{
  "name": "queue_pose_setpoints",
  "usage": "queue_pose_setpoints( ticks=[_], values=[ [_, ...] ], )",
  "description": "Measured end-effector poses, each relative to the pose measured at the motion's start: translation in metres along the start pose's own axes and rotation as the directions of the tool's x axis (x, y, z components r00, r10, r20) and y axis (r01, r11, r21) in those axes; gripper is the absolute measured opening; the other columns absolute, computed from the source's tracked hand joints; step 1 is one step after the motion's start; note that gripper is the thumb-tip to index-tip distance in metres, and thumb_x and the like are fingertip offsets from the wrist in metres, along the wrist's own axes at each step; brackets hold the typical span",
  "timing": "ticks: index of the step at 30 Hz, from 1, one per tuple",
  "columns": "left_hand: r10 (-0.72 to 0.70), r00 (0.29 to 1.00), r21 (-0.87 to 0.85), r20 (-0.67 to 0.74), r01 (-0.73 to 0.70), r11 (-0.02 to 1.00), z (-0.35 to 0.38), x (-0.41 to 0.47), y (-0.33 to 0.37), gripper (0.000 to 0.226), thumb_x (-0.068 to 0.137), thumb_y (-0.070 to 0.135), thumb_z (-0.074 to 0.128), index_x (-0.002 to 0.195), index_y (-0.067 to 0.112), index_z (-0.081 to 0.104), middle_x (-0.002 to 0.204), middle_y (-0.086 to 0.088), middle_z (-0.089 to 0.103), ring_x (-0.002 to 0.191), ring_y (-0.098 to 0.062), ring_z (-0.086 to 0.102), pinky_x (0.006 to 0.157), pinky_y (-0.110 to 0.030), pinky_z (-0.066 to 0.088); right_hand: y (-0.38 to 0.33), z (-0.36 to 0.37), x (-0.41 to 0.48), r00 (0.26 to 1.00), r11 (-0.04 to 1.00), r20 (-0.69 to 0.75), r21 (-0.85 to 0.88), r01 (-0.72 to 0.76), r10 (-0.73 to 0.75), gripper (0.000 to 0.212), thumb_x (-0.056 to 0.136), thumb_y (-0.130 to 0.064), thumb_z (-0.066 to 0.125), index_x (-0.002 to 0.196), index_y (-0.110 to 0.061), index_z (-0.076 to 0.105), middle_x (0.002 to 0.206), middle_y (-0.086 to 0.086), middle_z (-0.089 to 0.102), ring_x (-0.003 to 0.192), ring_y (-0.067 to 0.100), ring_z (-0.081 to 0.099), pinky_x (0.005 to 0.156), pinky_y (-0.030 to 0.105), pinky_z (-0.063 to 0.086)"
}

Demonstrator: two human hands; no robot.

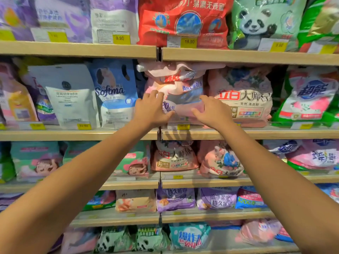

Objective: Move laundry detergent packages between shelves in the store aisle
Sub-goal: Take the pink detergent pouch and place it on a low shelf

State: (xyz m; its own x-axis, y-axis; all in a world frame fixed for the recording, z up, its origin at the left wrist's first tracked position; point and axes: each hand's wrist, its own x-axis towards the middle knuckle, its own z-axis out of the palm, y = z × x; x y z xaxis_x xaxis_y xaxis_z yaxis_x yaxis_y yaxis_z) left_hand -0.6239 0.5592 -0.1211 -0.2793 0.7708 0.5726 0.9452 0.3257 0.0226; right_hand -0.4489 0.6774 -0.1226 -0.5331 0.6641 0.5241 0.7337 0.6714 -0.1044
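Note:
A pink detergent bag [180, 88] stands on the second shelf from the top [256, 133], its crumpled top just under the shelf above. My left hand [151, 109] lies against its lower left side with fingers spread. At the bag's lower right is my right hand [211, 111], fingers spread and touching or nearly touching the front. Neither hand is closed around the bag. A second pink bag with red and black characters [244, 99] stands right beside it.
A blue Softma pouch [114, 92] and a white pouch [71, 96] stand to the left. Green and pink bags [310, 96] are at the right. A red bag [183, 21] and a panda bag [260, 22] fill the top shelf. Lower shelves hold more packages.

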Motion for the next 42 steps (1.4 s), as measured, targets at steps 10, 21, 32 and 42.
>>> queue_pose_setpoints(
  ticks=[10,21,32,42],
  values=[
    [-0.156,0.987,-0.108,0.019,0.158,0.982,0.030,0.054,-0.034,0.081,0.079,0.073,0.047,0.121,0.005,0.043,0.122,-0.018,0.054,0.112,-0.037,0.053,0.077,-0.042,0.043,0.008,0.022,0.070,0.995,0.995,-0.041,0.052,-0.083,0.086,0.079,0.077,-0.080,0.039,0.112,-0.010,0.047,0.112,0.014,0.058,0.106,0.036,0.056,0.073,0.041,0.045],
    [-0.220,0.975,-0.371,0.029,0.215,0.903,0.043,0.083,-0.036,0.077,0.072,0.067,0.063,0.118,0.007,0.046,0.119,-0.015,0.054,0.112,-0.032,0.047,0.085,-0.043,0.046,0.019,0.050,0.111,0.961,0.756,0.187,0.593,-0.277,0.206,0.108,0.041,-0.081,0.067,0.116,-0.008,0.039,0.113,0.003,0.053,0.098,0.018,0.054,0.066,0.031,0.041],
    [-0.256,0.954,-0.635,-0.154,0.103,0.766,0.048,0.059,-0.019,0.040,0.072,0.037,0.071,0.100,0.012,0.058,0.100,-0.006,0.062,0.093,-0.023,0.058,0.076,-0.043,0.051,0.014,0.057,0.094,0.979,0.637,0.069,0.750,-0.178,0.192,0.099,0.041,-0.068,0.077,0.117,-0.016,0.040,0.123,0.004,0.057,0.111,0.021,0.057,0.094,0.042,0.049],
    [-0.230,0.966,-0.667,-0.118,0.095,0.739,0.052,0.035,-0.017,0.053,0.075,0.039,0.070,0.115,0.012,0.049,0.113,-0.007,0.051,0.106,-0.023,0.047,0.085,-0.037,0.046,0.015,0.054,0.067,0.997,0.646,-0.006,0.763,-0.043,0.073,0.063,0.063,-0.039,0.083,0.108,-0.016,0.047,0.103,-0.003,0.061,0.090,0.008,0.058,0.070,0.017,0.045]
  ],
)
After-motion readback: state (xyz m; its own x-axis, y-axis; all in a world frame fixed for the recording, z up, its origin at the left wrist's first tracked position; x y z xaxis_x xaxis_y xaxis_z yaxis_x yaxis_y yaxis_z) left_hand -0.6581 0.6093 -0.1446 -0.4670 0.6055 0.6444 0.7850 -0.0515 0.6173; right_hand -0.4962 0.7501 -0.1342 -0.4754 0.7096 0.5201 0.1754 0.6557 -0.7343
